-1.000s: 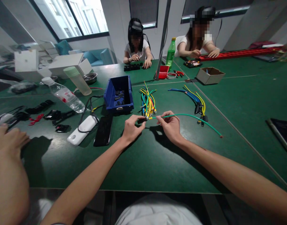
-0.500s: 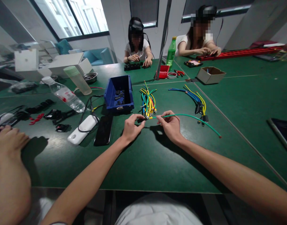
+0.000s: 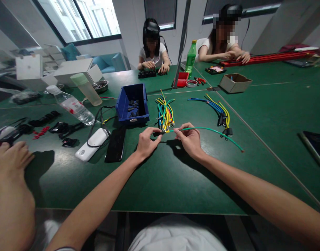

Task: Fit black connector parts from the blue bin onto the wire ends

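Observation:
Between thumb and fingers, my left hand point(image 3: 147, 142) pinches a small black sleeve point(image 3: 157, 134). My right hand point(image 3: 189, 139) is closed on a green wire point(image 3: 214, 130), close to its yellow-banded end. That end meets the black sleeve between my hands; how far it sits inside I cannot tell. The wire's other end arcs away to the right. Just beyond my hands lies a bundle of yellow, green and blue wires point(image 3: 165, 109) with metal terminals. Farther right rests a group of blue and yellow wires point(image 3: 222, 111) with black sleeves on their ends.
A blue bin point(image 3: 133, 120) holding black sleeves stands left of the wire bundle. Nearby lie a black phone point(image 3: 115, 145), a white power bank point(image 3: 93, 144) and a water bottle point(image 3: 76, 106). A co-worker's arm point(image 3: 13, 181) reaches in at left. A cardboard box point(image 3: 235, 85) stands back right.
The green wire's free end has shifted slightly left and up. My hands stay almost in place. The far right co-worker's hand has moved a little along the red strip.

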`<action>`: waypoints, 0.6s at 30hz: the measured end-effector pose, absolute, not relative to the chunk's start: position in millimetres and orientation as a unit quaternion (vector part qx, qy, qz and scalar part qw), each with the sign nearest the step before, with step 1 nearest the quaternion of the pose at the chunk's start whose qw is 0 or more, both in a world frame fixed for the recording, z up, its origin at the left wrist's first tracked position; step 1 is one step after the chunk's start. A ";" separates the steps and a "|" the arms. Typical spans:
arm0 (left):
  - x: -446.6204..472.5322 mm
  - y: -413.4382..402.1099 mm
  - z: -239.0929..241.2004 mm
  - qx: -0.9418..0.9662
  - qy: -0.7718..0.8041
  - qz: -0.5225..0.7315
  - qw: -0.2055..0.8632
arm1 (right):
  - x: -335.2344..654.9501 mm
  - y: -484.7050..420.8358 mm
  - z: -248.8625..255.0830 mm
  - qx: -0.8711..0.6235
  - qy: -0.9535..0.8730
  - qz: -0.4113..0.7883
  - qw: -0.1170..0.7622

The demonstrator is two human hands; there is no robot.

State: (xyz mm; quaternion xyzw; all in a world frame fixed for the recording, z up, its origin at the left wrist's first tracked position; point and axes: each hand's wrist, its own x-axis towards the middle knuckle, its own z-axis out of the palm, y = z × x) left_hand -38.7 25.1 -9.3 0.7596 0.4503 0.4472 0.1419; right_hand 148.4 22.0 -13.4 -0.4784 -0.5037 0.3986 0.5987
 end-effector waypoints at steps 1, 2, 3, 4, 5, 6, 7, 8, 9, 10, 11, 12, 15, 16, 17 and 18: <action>-38.6 25.0 -9.1 0.760 0.450 0.447 0.143 | 148.4 22.1 -13.4 -0.478 -0.503 0.399 0.599; -38.5 24.8 -8.9 0.759 0.449 0.448 0.145 | 148.5 22.2 -13.4 -0.478 -0.503 0.400 0.599; -38.4 24.7 -8.7 0.759 0.448 0.449 0.146 | 148.5 22.3 -13.4 -0.479 -0.503 0.400 0.598; -38.5 24.6 -8.5 0.759 0.447 0.450 0.146 | 148.6 22.4 -13.4 -0.479 -0.502 0.401 0.598; -38.5 24.6 -8.4 0.759 0.446 0.451 0.147 | 148.6 22.4 -13.5 -0.479 -0.502 0.402 0.598; -38.6 24.5 -8.4 0.760 0.445 0.451 0.148 | 148.6 22.4 -13.6 -0.479 -0.501 0.404 0.597; -38.6 24.5 -8.4 0.761 0.444 0.450 0.147 | 148.6 22.5 -13.8 -0.478 -0.500 0.405 0.597; -38.7 24.5 -8.5 0.762 0.444 0.449 0.145 | 148.6 22.5 -14.1 -0.477 -0.501 0.407 0.597; -38.8 24.5 -8.5 0.763 0.444 0.448 0.143 | 148.6 22.4 -14.3 -0.476 -0.501 0.407 0.597; -38.8 24.5 -8.5 0.763 0.444 0.448 0.141 | 148.5 22.4 -14.5 -0.475 -0.502 0.407 0.597; -38.7 24.5 -8.5 0.764 0.443 0.448 0.138 | 148.6 22.3 -14.6 -0.474 -0.503 0.407 0.597; -38.7 24.5 -8.4 0.764 0.442 0.449 0.135 | 148.6 22.2 -14.7 -0.474 -0.503 0.407 0.597; -38.4 24.3 -7.9 0.766 0.439 0.451 0.129 | 149.0 21.8 -14.4 -0.476 -0.504 0.405 0.596; -38.4 24.2 -7.6 0.766 0.439 0.451 0.129 | 149.2 21.6 -14.1 -0.478 -0.504 0.404 0.594; -38.3 24.0 -7.4 0.766 0.440 0.451 0.128 | 149.3 21.5 -13.8 -0.480 -0.506 0.403 0.593; -38.2 23.9 -7.1 0.766 0.440 0.450 0.128 | 149.3 21.3 -13.5 -0.482 -0.507 0.402 0.591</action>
